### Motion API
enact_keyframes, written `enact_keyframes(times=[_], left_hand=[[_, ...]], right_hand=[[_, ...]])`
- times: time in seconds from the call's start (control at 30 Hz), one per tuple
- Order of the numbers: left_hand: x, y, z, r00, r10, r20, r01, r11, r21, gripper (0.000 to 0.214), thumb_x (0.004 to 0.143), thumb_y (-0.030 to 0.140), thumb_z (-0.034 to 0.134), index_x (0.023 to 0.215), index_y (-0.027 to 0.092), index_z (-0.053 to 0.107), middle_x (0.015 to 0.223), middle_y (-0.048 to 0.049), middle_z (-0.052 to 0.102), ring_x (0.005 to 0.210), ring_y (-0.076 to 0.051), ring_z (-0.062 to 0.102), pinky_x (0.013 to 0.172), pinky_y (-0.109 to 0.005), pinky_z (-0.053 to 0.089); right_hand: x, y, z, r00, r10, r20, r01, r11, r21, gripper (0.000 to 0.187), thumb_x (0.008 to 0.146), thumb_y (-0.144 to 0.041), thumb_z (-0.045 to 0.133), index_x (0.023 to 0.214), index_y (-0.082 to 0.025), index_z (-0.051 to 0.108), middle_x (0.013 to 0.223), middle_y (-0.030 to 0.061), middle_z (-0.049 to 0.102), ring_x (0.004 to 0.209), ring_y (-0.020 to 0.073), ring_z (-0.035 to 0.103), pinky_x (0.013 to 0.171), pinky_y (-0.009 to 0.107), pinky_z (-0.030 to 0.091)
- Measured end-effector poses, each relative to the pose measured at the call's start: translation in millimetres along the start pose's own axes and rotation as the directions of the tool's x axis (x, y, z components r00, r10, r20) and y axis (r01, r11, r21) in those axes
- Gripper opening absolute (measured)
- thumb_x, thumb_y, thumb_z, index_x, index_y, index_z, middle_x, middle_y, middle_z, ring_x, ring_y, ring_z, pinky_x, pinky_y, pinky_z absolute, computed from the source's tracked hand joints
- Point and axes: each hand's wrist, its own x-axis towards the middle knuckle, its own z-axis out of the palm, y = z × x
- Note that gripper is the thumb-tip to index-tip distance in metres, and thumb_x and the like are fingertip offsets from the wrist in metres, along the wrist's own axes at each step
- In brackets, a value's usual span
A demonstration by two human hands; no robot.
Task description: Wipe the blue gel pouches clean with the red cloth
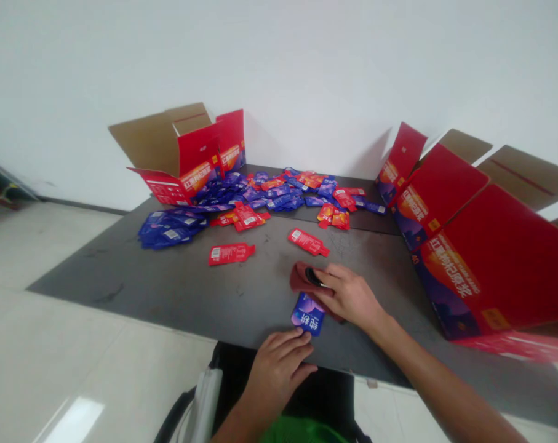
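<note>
Right fingers (330,280) pinch cloth (301,278); blue pouch (308,312) lies beyond close-set left fingers (290,344), apparently touching

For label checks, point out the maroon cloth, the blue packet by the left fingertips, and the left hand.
Maroon cloth (301,278), head view: its left part.
Blue packet (308,314), head view: printed face.
Left hand (282,361), head view: its back.

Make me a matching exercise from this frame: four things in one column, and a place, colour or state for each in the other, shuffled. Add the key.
1. Left hand
2. Right hand
3. Cloth
4. Right-hand cartons

A. Reddish brown
B. Red outside, standing along one side of the table
C. At the near edge of a blue pouch
D. Gripping folded fabric

Pairs: 1-C, 2-D, 3-A, 4-B
</note>
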Motion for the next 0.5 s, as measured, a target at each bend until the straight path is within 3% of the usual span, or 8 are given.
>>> enact_keyframes(times=[0.13, 0.27, 0.37, 0.43, 0.5], left_hand=[[0, -1, 1.8, 1.0, -0.021, 0.019, 0.021, 1.0, 0.0, 0.022, 0.094, 0.037, 0.069, 0.109, 0.023, 0.074, 0.111, -0.0039, 0.079, 0.105, -0.024, 0.073, 0.092, -0.043, 0.059], [1, -2, 1.9, 1.0, 0.019, -0.02, -0.019, 1.0, 0.009, 0.023, 0.097, 0.041, 0.065, 0.108, 0.022, 0.074, 0.113, -0.0046, 0.078, 0.107, -0.024, 0.073, 0.091, -0.042, 0.058], [1, -2, 2.3, 0.998, 0.044, -0.054, -0.044, 0.999, 0.006, 0.025, 0.098, 0.042, 0.063, 0.107, 0.021, 0.073, 0.114, -0.0045, 0.078, 0.107, -0.024, 0.073, 0.09, -0.041, 0.058], [1, -2, 3.2, 0.997, 0.044, -0.062, -0.044, 0.999, 0.006, 0.026, 0.098, 0.043, 0.062, 0.108, 0.021, 0.073, 0.115, -0.0041, 0.077, 0.108, -0.023, 0.073, 0.09, -0.041, 0.058], [0, -2, 4.1, 0.997, 0.04, -0.069, -0.04, 0.999, 0.009, 0.026, 0.099, 0.043, 0.061, 0.108, 0.022, 0.073, 0.113, -0.0027, 0.078, 0.106, -0.023, 0.073, 0.089, -0.041, 0.058]], right_hand=[[-18, -29, 10, 0.983, -0.145, 0.115, 0.13, 0.983, 0.127, 0.03, 0.097, -0.037, 0.064, 0.124, -0.024, 0.068, 0.097, 0.0054, 0.067, 0.089, 0.0197, 0.064, 0.074, 0.029, 0.052], [-12, -2, 24, 0.994, -0.038, 0.098, 0.028, 0.994, 0.105, 0.031, 0.098, -0.039, 0.063, 0.124, -0.023, 0.069, 0.098, 0.0054, 0.067, 0.086, 0.018, 0.066, 0.072, 0.027, 0.052], [0, 16, 14, 0.998, 0.045, 0.033, -0.045, 0.999, 0.003, 0.034, 0.1, -0.041, 0.059, 0.127, -0.023, 0.067, 0.094, 0.0055, 0.066, 0.085, 0.019, 0.065, 0.069, 0.027, 0.05], [0, 7, 5, 0.999, 0.032, 0.008, -0.032, 0.999, 0.002, 0.033, 0.1, -0.042, 0.059, 0.125, -0.023, 0.068, 0.094, 0.006, 0.066, 0.086, 0.0193, 0.065, 0.07, 0.028, 0.05], [-7, -11, 4, 0.998, -0.042, 0.054, 0.04, 0.998, 0.043, 0.031, 0.099, -0.041, 0.06, 0.123, -0.023, 0.068, 0.096, 0.0059, 0.066, 0.088, 0.0193, 0.064, 0.072, 0.028, 0.05]])
